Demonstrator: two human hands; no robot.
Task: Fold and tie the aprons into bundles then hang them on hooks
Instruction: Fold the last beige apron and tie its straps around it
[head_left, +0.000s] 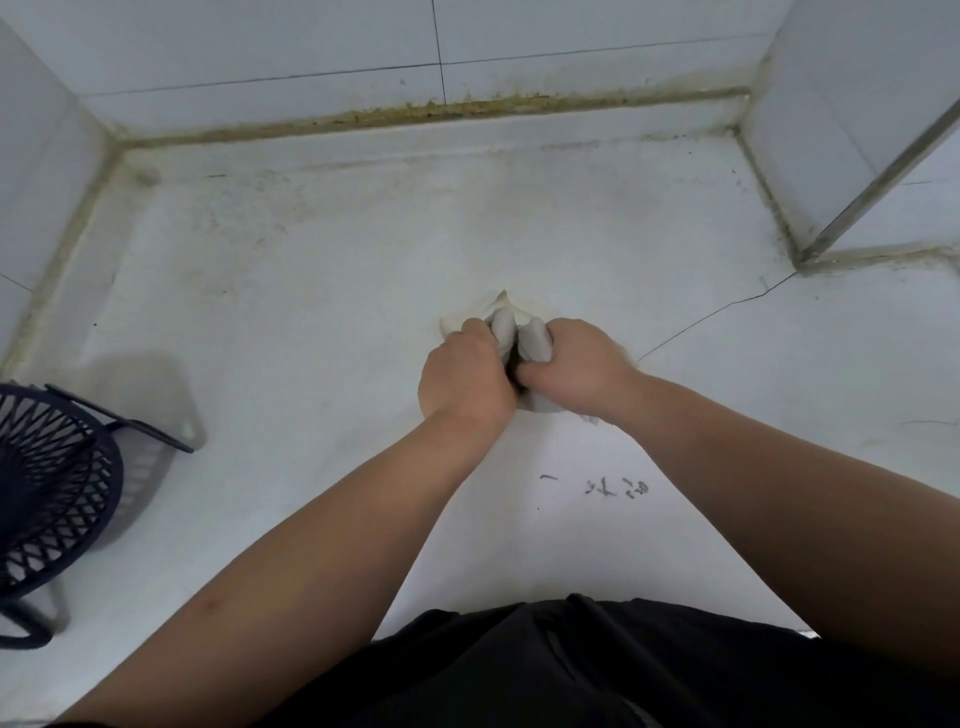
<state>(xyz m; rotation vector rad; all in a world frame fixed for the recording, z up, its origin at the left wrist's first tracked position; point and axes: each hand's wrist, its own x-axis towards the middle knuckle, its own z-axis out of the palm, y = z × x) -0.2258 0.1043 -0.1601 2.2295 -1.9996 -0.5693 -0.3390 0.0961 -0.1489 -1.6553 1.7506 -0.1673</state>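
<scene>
A small bunched-up white apron bundle (519, 332) lies on the white counter (311, 312) near the middle of the view. My left hand (462, 374) grips its left side and my right hand (576, 366) grips its right side. Both fists are closed tight on the cloth, knuckles nearly touching. Most of the bundle is hidden under my hands; a pointed tip of fabric sticks out on the far side. No hook is in view.
A dark blue mesh basket (47, 493) stands at the left edge of the counter. Tiled walls close off the back, left and right, with a dirty seam (415, 111) along the back. Some dark handwriting (613, 486) marks the counter near me.
</scene>
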